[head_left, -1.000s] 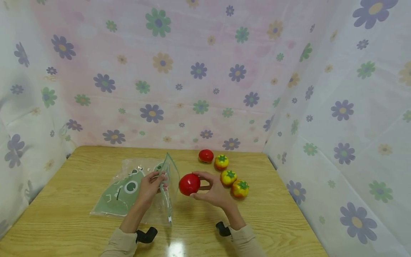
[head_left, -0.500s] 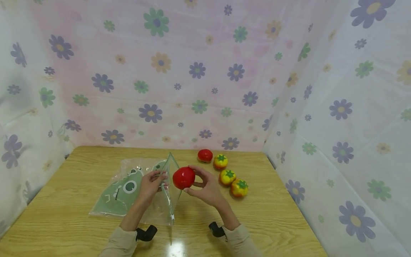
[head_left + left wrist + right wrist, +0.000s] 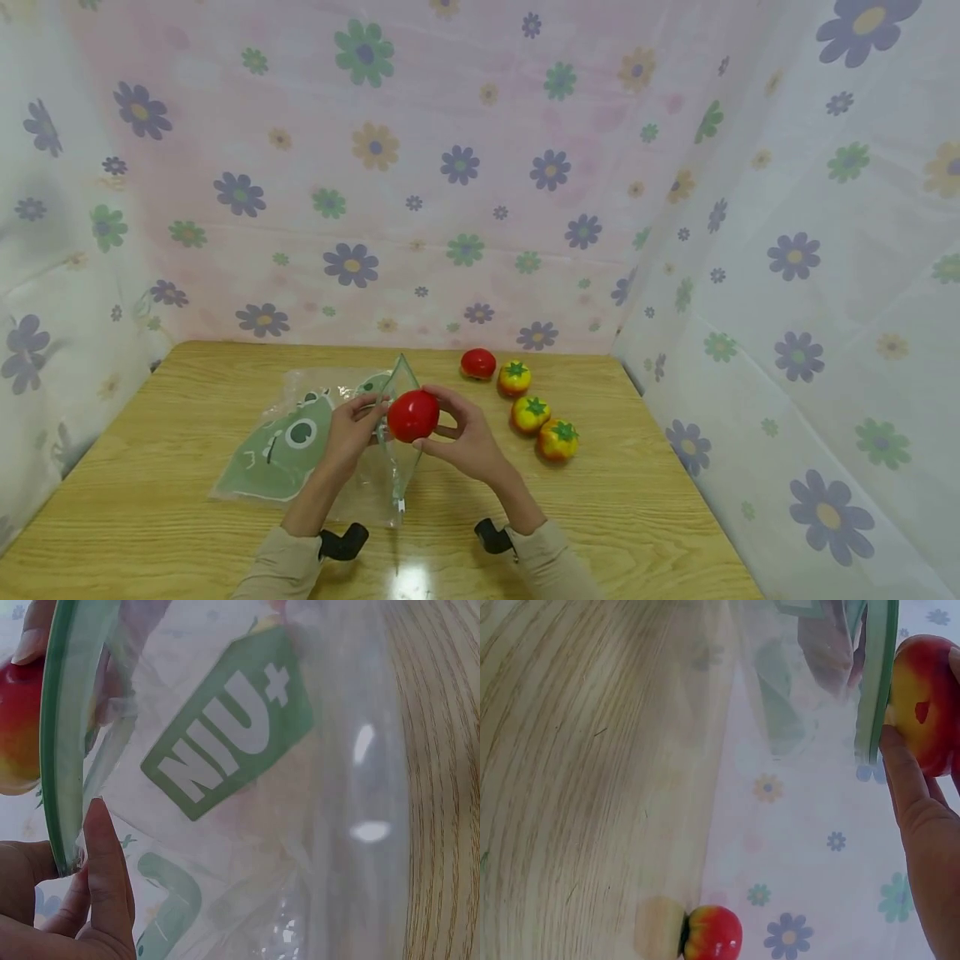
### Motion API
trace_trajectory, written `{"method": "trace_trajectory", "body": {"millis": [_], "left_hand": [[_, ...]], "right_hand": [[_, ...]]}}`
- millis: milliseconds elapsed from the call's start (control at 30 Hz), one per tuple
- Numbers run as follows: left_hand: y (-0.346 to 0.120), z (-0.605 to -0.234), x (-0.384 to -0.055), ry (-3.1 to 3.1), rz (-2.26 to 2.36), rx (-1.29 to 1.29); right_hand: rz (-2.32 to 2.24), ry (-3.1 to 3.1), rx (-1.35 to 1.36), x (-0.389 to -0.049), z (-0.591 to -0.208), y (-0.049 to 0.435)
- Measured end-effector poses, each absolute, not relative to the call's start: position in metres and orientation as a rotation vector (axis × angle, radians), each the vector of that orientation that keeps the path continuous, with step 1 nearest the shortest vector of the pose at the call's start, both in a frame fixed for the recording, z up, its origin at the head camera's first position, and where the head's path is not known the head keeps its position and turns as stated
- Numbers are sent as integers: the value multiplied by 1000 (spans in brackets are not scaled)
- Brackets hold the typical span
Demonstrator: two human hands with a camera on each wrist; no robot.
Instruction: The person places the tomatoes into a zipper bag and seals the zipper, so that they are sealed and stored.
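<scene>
My left hand (image 3: 348, 437) pinches the green-edged rim of a clear zip bag (image 3: 288, 450) and holds its mouth up and apart. The bag bears a green cartoon print with a big eye. My right hand (image 3: 468, 437) grips a glossy red toy tomato (image 3: 414, 416) between thumb and fingers, right at the bag's mouth. Red and yellow skin of this tomato (image 3: 922, 705) shows in the right wrist view, just outside the green rim (image 3: 877, 682). In the left wrist view, the bag's "NIU+" label (image 3: 225, 724) fills the middle.
On the wooden table (image 3: 630, 533), right of the bag, stand a red toy tomato (image 3: 478, 363) and three yellow-orange ones with green leaves, among them the nearest one (image 3: 557, 440). A flowered cloth (image 3: 465, 208) encloses the back and sides.
My right hand has carried the red toy tomato leftward and slightly up, from beside the bag to its mouth. My left hand keeps its hold on the rim, almost still.
</scene>
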State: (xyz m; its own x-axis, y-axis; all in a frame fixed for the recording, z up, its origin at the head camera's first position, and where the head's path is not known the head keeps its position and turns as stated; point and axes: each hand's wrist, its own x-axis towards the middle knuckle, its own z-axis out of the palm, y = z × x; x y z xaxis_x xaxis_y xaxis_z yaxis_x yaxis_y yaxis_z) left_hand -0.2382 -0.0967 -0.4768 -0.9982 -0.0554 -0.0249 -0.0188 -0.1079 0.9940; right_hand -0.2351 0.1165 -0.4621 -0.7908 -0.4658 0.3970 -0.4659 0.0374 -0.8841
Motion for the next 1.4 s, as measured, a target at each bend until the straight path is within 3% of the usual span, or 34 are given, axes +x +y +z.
{"method": "trace_trajectory", "body": {"millis": [1033, 1400], "left_hand": [[-101, -486, -238, -2110, -2335, 17], [-99, -487, -237, -2123, -2340, 73]], "right_hand": [[1793, -2461, 744, -233, -485, 113], [1692, -2600, 786, -237, -499, 112]]}}
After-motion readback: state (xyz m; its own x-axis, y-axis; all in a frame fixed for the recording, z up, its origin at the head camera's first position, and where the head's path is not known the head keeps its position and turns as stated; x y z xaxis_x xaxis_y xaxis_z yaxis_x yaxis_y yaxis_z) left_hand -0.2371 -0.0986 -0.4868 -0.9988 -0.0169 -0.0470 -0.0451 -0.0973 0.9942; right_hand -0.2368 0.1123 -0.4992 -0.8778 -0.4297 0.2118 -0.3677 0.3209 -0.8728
